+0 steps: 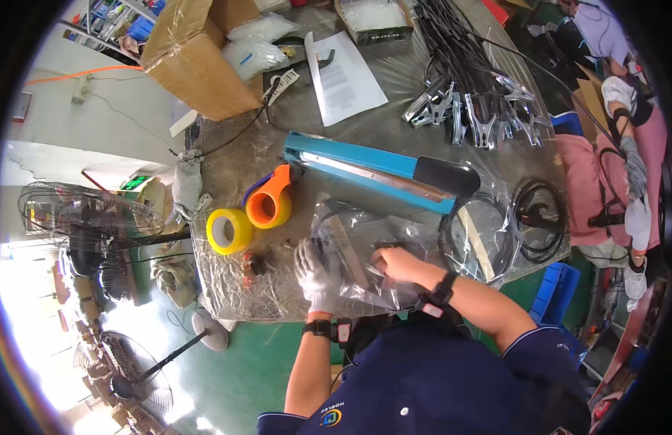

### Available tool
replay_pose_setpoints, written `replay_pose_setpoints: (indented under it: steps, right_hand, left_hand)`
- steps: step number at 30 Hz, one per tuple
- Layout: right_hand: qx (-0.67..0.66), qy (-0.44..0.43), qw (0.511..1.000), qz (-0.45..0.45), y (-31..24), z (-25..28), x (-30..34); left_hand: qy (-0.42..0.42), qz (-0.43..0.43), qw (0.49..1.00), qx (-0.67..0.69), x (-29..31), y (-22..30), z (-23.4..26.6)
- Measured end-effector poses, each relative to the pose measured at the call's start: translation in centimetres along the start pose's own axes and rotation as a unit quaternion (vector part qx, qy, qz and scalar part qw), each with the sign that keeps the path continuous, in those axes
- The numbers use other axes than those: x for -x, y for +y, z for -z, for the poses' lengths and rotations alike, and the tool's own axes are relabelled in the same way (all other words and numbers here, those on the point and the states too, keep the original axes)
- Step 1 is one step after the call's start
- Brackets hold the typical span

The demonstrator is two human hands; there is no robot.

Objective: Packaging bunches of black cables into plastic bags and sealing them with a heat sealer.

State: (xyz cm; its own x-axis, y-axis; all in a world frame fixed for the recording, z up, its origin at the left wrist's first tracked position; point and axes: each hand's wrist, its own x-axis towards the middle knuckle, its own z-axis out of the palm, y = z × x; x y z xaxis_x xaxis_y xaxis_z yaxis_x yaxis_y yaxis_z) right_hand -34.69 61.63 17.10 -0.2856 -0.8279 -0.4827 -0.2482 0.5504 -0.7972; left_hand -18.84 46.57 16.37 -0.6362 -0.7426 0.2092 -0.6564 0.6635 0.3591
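A clear plastic bag [365, 230] lies at the table's near edge, with a black cable and a pale label strip [348, 250] inside it. My left hand [315, 279], in a white knit glove, rests on the bag's left side with its fingers stretched out. My bare right hand [400, 264] is closed at the bag's right part, and its fingertips are partly hidden. Just beyond the bag is a blue bar-shaped heat sealer [372, 165] with a black handle end. Right of my right hand sits another bagged coil of black cable [479, 239].
An orange tape dispenser [270, 203] and a yellow tape roll [229, 231] stand at left. Farther back are a cardboard box [198, 65], a paper sheet [348, 80] and black cables with metal clamps [484, 119]. A loose cable coil [539, 217] lies right; a co-worker's gloved hand [638, 221] shows beyond.
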Motion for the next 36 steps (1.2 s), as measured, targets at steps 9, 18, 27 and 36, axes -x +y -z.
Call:
replay_pose_setpoints:
  steps: [9,18,27,36]
  right_hand:
    - [0.206,0.111,0.972,0.002,-2.1,-4.6,-1.1]
    - [0.211,0.117,0.97,-0.009,-2.4,-6.1,-0.9]
    - [0.087,0.09,0.992,0.008,-0.7,3.8,4.9]
    - [-0.187,0.058,0.972,-0.129,8.6,21.3,26.0]
  left_hand:
    - [0.058,0.039,0.997,-0.034,1.2,0.5,-1.8]
    - [0.064,0.032,0.997,-0.02,1.3,0.5,-1.8]
    - [0.046,0.037,0.996,-0.069,1.4,0.0,-2.8]
    - [0.065,0.007,0.994,-0.085,1.6,-1.1,-3.0]
